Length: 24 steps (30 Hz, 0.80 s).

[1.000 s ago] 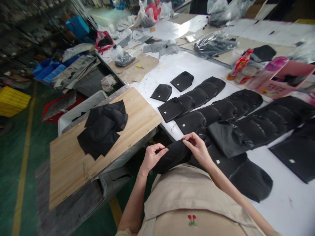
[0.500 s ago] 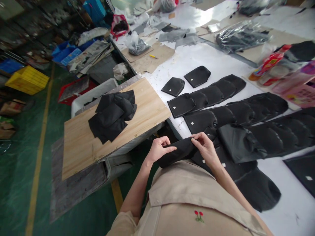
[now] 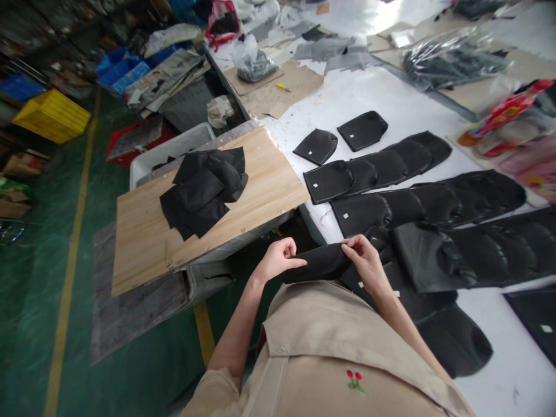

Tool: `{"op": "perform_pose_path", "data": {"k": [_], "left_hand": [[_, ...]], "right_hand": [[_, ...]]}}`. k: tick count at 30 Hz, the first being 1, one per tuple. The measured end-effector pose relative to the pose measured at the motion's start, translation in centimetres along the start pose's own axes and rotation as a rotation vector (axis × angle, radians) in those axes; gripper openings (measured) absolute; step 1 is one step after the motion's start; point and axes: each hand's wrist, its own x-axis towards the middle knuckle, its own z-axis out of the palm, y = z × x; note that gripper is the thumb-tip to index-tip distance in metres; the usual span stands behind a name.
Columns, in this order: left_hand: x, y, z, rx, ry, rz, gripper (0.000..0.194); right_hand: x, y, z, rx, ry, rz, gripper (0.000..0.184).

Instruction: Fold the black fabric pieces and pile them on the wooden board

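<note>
Left hand [image 3: 280, 259], loosely curled, and right hand [image 3: 364, 259], fingertips pinched, hold black cloth [image 3: 320, 263] by the table's [image 3: 516, 376] near edge.

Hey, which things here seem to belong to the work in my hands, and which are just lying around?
Likely part of it:
Black piece, pinched by your right hand, left hand at its other end
Heap of black pieces on the wooden board
Rows of black pieces

Probably just lying around:
Bottle
Yellow crate
</note>
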Motion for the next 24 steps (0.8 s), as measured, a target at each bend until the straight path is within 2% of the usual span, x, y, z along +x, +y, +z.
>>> {"op": "perform_pose_path", "data": {"k": [7, 17, 21, 24], "left_hand": [[-0.6, -1.0, -0.9, -0.084, -0.061, -0.031, 0.038], [-0.9, -1.3, -1.4, -0.077, -0.026, -0.031, 0.036], [-1.0, -2.1, -2.1, 0.061, -0.024, -0.01, 0.027], [-0.8, -1.7, -2.1, 0.337, -0.003, 0.116, 0.02]], "right_hand": [[0.1, 0.6, -0.1, 0.003, 0.007, 0.044, 0.032], [0.2, 1.0, 0.1, -0.005, -0.029, 0.089, 0.032], [-0.1, 0.3, 0.1, -0.034, -0.065, 0.076, 0.027], [-0.6, -0.8, 0.7, -0.069, -0.125, 0.002, 0.021]]}}
